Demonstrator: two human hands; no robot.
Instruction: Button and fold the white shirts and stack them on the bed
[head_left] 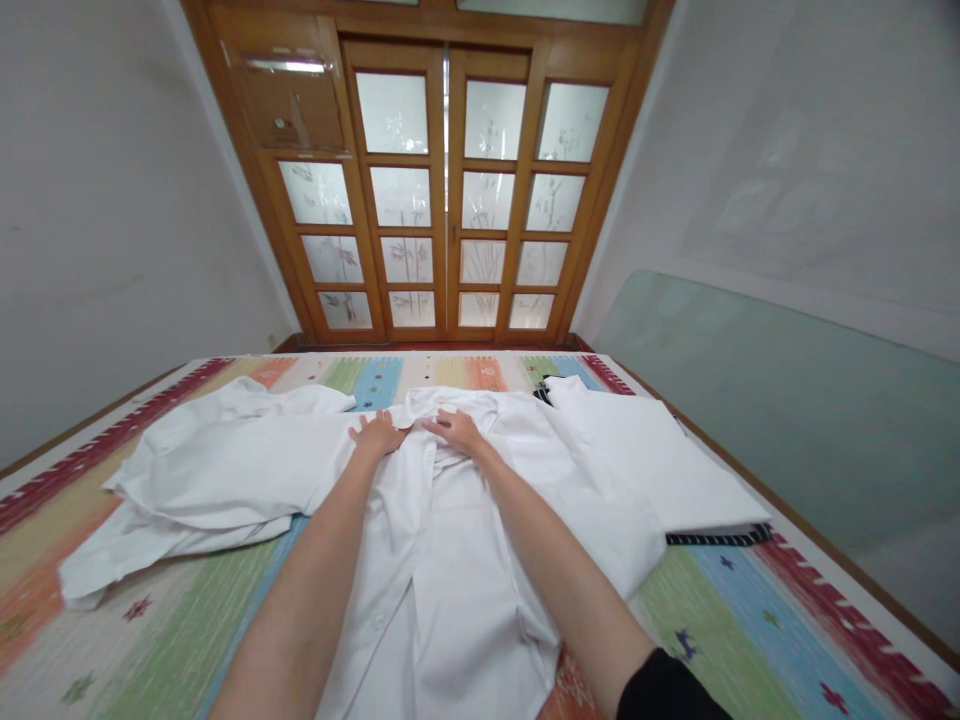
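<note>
White shirt lay centre, collar far. Left hand spread flat, not grasping; right hand touched collar, pinch unclear. Seemingly collar straightening; next likely needed gentle smoothing.

Wooden doors, panes apparently frosted

One left hand and one right hand, two in all, plus one black sleeve near right. Three white garments, apparently: one left, one in the middle, one folded at right, though hard to separate for certain where overlapping. Beneath, one patterned cloth. At the far side, four wooden door panels with fifteen glass panes: three, four, four and four from left to right. Far left, one brown sheet; at right, one pale green board.
</note>
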